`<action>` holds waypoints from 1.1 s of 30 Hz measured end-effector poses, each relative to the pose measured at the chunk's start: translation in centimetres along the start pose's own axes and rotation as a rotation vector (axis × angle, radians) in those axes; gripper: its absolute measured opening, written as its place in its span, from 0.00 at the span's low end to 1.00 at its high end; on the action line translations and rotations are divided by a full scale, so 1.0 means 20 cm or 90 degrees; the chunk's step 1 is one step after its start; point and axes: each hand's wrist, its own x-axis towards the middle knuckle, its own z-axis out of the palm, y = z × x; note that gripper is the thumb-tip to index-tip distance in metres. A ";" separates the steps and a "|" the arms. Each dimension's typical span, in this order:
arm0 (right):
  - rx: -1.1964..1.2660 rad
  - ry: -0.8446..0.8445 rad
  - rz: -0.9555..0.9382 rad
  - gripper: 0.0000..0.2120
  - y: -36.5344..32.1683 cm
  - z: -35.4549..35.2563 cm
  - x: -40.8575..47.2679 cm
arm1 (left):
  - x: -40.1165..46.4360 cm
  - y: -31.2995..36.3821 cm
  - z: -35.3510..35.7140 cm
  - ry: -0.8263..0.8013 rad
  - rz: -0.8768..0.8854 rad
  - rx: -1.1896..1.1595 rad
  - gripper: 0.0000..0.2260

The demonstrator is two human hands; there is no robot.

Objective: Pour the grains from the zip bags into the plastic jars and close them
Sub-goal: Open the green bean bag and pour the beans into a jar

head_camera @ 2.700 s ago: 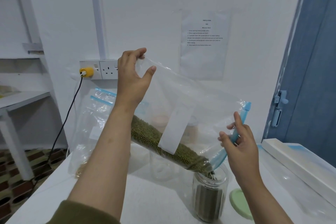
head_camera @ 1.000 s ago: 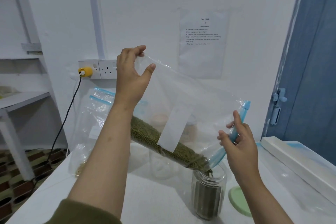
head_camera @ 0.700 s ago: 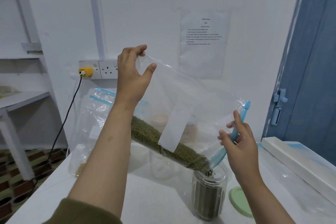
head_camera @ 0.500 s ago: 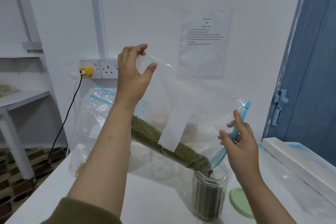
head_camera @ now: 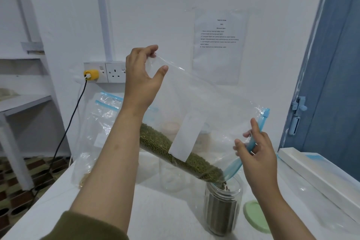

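Note:
A clear zip bag (head_camera: 210,107) hangs tilted above the white table (head_camera: 155,210), its blue zip end lowest at the right. My left hand (head_camera: 142,76) pinches its raised upper left corner. My right hand (head_camera: 255,154) grips the blue zip strip (head_camera: 259,126). Green grains (head_camera: 175,152) lie along the bag's lower edge and fall from its mouth into an open clear plastic jar (head_camera: 222,206), which is largely full. Its pale green lid (head_camera: 255,216) lies flat beside it on the right.
An empty clear jar (head_camera: 171,177) stands behind the tilted bag, with other jars blurred through the plastic. Other zip bags (head_camera: 97,132) lean against the wall at the left. A white box (head_camera: 319,173) runs along the right edge. A black cable (head_camera: 66,132) hangs from the wall socket.
The bag has stayed tilted in both hands while grains keep running into the jar. My hands have hardly moved.

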 end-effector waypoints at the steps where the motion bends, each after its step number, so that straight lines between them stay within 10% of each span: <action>1: -0.001 0.000 0.001 0.31 0.00 0.00 0.00 | 0.00 0.00 0.00 0.001 0.001 0.000 0.20; 33: 0.011 0.007 -0.003 0.30 0.01 0.01 0.00 | 0.00 0.01 0.00 -0.006 0.004 0.000 0.20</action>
